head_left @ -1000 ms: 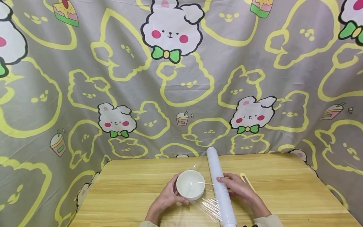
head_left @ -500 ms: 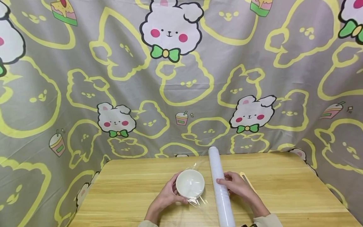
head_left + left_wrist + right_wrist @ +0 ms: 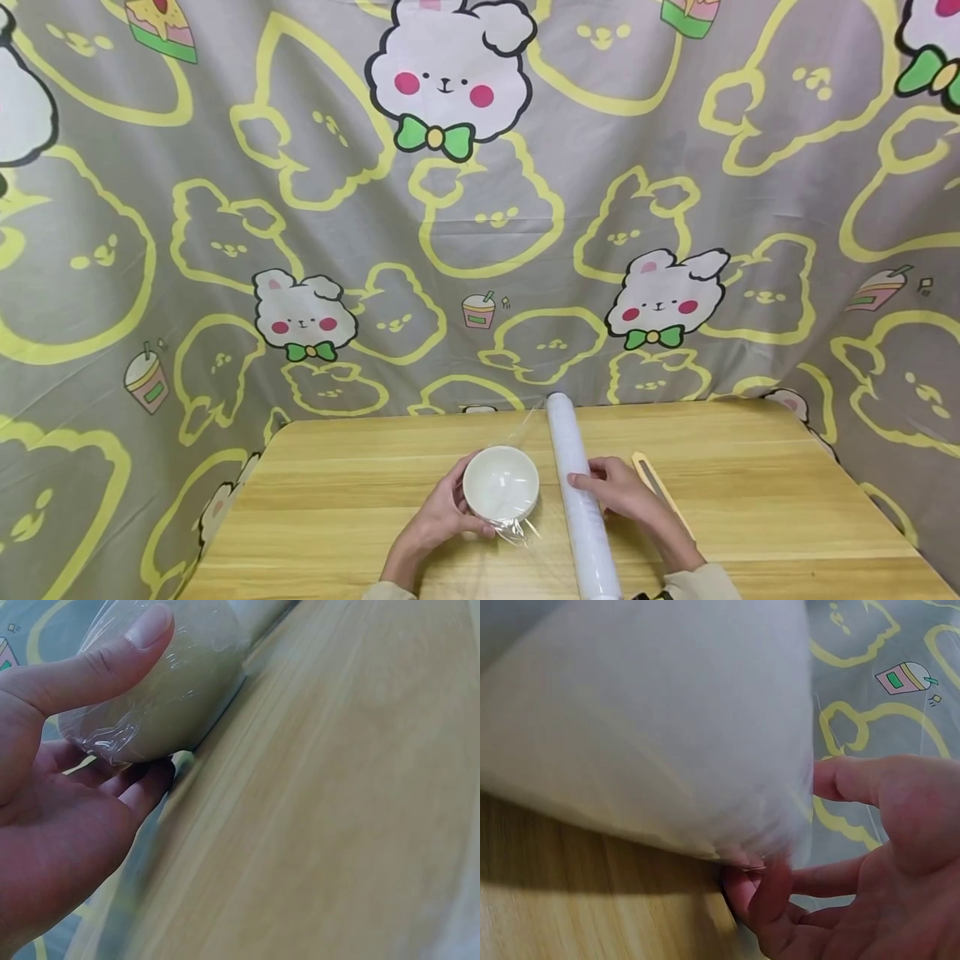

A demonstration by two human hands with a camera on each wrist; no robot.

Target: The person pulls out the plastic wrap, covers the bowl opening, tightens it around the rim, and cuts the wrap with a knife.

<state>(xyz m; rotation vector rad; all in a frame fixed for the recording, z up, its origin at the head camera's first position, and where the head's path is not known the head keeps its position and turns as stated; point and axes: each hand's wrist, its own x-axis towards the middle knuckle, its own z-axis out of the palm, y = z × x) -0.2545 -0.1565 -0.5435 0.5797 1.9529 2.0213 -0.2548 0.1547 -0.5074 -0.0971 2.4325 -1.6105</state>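
Table (image 3: 337, 517) now shows more cutter (image 3: 656, 482), left grip (image 3: 447, 512) holding bowl (image 3: 501, 483), right grip (image 3: 621, 487) holding roll (image 3: 583, 523).

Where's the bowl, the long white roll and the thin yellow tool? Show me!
Bowl (image 3: 495, 483): head view, its inside.
Long white roll (image 3: 586, 525): head view, near its middle.
Thin yellow tool (image 3: 659, 491): head view, middle of its body.

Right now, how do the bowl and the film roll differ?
Shape: the bowl is round and hollow, while the film roll is a long cylinder. Size: the film roll is clearly longer than the bowl is wide. Hold: the left hand grips the bowl; the right hand holds the film roll. Shared: both are pale, and each is held in one hand.
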